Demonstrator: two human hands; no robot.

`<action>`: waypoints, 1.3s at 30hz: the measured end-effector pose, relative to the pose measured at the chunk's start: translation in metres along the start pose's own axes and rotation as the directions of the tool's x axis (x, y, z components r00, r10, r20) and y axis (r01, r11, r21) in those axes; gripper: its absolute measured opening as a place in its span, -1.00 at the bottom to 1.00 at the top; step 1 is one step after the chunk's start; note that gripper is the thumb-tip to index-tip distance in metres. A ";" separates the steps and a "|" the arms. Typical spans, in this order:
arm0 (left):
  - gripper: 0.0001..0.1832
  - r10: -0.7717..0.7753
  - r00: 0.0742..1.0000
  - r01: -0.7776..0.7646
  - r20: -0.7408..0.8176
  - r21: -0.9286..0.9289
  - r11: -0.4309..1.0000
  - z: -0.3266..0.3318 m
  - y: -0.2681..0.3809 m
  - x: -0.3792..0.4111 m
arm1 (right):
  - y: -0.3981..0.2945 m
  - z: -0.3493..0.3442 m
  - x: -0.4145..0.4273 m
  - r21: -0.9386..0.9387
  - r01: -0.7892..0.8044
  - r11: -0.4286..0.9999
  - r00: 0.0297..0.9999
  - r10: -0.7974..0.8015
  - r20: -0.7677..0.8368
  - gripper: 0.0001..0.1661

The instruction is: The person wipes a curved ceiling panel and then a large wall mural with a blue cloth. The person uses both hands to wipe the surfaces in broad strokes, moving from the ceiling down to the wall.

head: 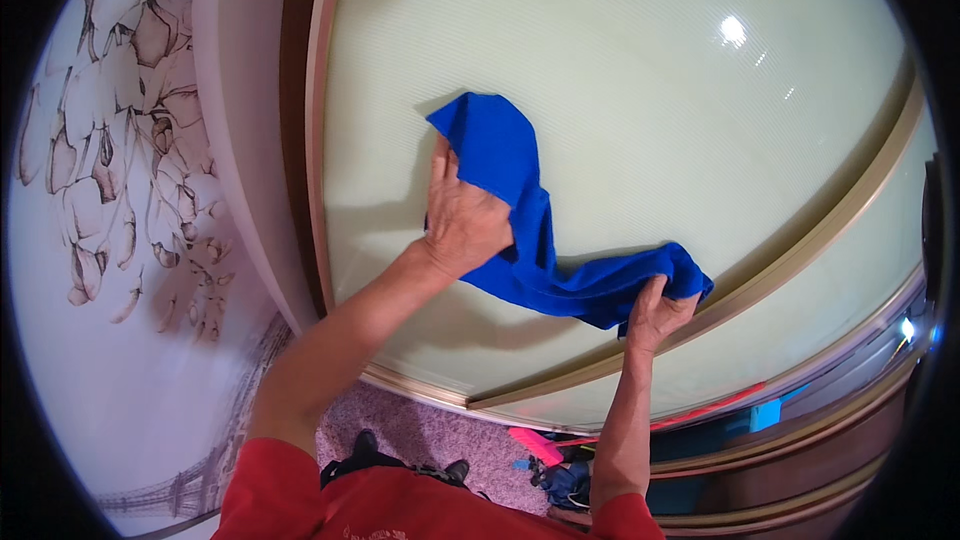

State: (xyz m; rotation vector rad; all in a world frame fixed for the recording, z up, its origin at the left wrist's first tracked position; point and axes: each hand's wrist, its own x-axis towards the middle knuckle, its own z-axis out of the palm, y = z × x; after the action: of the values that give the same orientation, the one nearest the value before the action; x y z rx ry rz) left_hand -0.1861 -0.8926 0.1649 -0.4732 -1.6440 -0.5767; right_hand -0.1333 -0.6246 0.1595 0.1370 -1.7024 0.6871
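A blue cloth (499, 146) lies against a pale, finely ribbed sliding door panel (637, 105). My left hand (469, 217) presses one end of it to the panel, its fingers partly covered by a fold. From there the cloth runs down and right in loose folds to my right hand (660, 315). That hand pinches the other end between thumb and fingers, close to the panel's gold-coloured frame edge (750, 285). The fingertips of my right hand are hidden by the cloth.
On the left stands a wall (127, 187) with a flower mural. Below are a purple carpet (420, 420) and my shoes. A pink broom head (536, 444) with a red handle leans at lower right, near a dark blue bag (566, 484). Dark panels with gold trim (757, 465) stand beyond.
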 end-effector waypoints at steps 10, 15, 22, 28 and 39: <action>-0.53 0.074 0.972 -0.064 0.221 -0.055 0.996 0.029 0.030 -0.037 | 0.096 -0.018 -0.098 -0.329 -0.079 0.941 0.996 0.063 -0.060 -0.79; -0.55 0.109 0.949 -0.108 0.294 -0.020 0.994 0.039 0.036 -0.057 | 0.120 -0.021 -0.141 0.020 -0.306 0.952 0.951 0.304 0.061 -0.84; -0.53 0.086 0.949 -0.088 0.303 -0.005 0.996 0.038 0.038 -0.059 | 0.103 -0.016 -0.151 0.098 -0.645 0.758 0.764 0.643 0.058 -0.70; -0.52 0.124 0.928 -0.134 0.353 0.005 0.991 0.020 0.027 -0.057 | 0.026 0.004 -0.134 0.305 -0.575 0.759 0.808 0.471 0.353 -0.83; -0.53 -0.078 0.985 0.056 0.151 0.144 0.988 -0.034 -0.034 -0.022 | -0.060 0.045 -0.033 0.407 -0.206 0.890 0.961 0.105 0.257 -0.77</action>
State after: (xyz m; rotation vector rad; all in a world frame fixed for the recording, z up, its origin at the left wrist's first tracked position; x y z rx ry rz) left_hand -0.1774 -0.9401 0.1432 -0.3688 -1.8425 -0.4796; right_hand -0.1360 -0.7056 0.1468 0.4062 -1.7682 1.2064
